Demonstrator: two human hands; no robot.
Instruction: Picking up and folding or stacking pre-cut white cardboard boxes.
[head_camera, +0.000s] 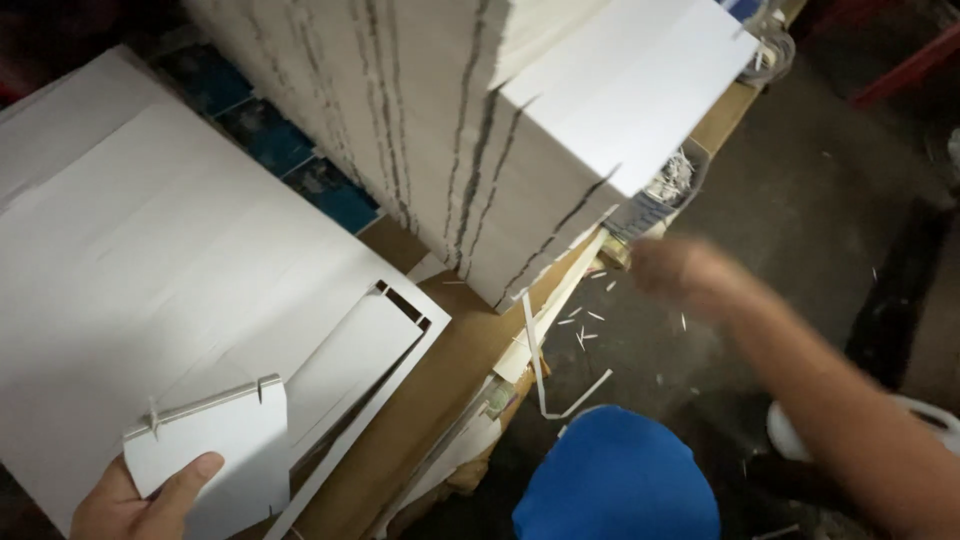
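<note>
My left hand (140, 498) sits at the bottom left, thumb on top of a small stack of white die-cut card pieces (215, 440) that it holds above a large white sheet (130, 260). My right hand (672, 270) is blurred as it reaches out to the corner of a tall stack of white card sheets (500, 130); it touches something there with a patterned handle (640, 215). Whether the fingers grip that thing cannot be made out.
The sheet with a cut-out window (400, 310) lies on a brown board (440, 390). White paper strips and scraps (580, 330) litter the dark floor. A blue knee (620, 480) shows at the bottom, and a white shoe (930, 415) at right.
</note>
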